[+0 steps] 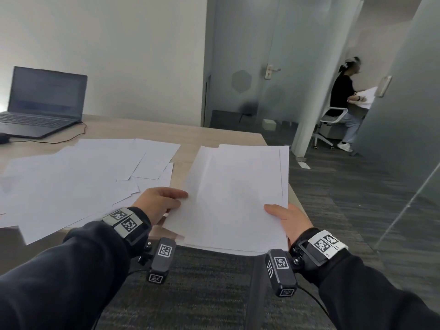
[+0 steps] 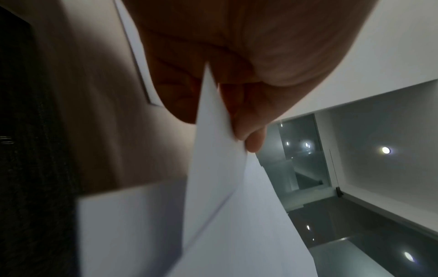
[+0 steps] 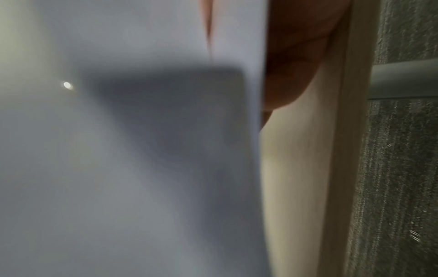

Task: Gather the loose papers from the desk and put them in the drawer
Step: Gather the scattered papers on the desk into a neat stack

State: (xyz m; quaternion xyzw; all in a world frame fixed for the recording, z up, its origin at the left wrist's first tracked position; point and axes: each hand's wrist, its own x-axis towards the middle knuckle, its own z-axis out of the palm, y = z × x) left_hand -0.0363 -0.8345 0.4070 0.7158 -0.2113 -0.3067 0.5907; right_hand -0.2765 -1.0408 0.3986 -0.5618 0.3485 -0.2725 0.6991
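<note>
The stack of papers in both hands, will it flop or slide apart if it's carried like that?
The stack of papers is probably floppy: thin sheets, gripped only at the near corners by the left hand and right hand. Its edges are already uneven at the far end, so sheets may slip apart. It likely weighs little.

An open laptop (image 1: pixel 42 101) is sitting at the far left of the desk, its dark cable (image 1: pixel 71 135) trailing across the wood. Beyond a frosted glass door with a metal handle (image 1: pixel 270 71), a person in black (image 1: pixel 342 96) is standing by a white office chair (image 1: pixel 329 122), holding paper.
</note>
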